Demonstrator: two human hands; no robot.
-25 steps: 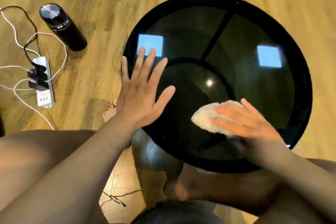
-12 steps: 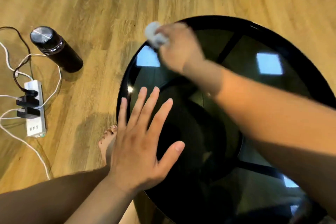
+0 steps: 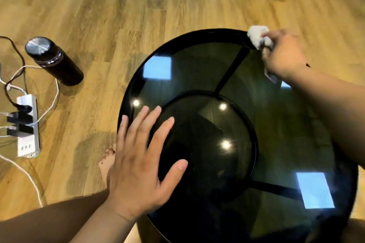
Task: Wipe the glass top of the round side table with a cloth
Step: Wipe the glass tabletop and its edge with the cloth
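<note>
My left hand (image 3: 138,165) lies flat, fingers spread, on the round dark glass tabletop (image 3: 197,69) nr its left rim, prob. to steady it, while my right hand (image 3: 282,55) grips the bunched white cloth (image 3: 256,34) at the far rim.

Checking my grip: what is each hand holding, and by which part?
Right hand grips the bunched cloth round its middle, at the far rim of the glass top. Left hand holds nothing, flat on the glass.

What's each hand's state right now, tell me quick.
Left hand: open, flat on the glass top.
Right hand: gripping the cloth at the far rim.
</note>
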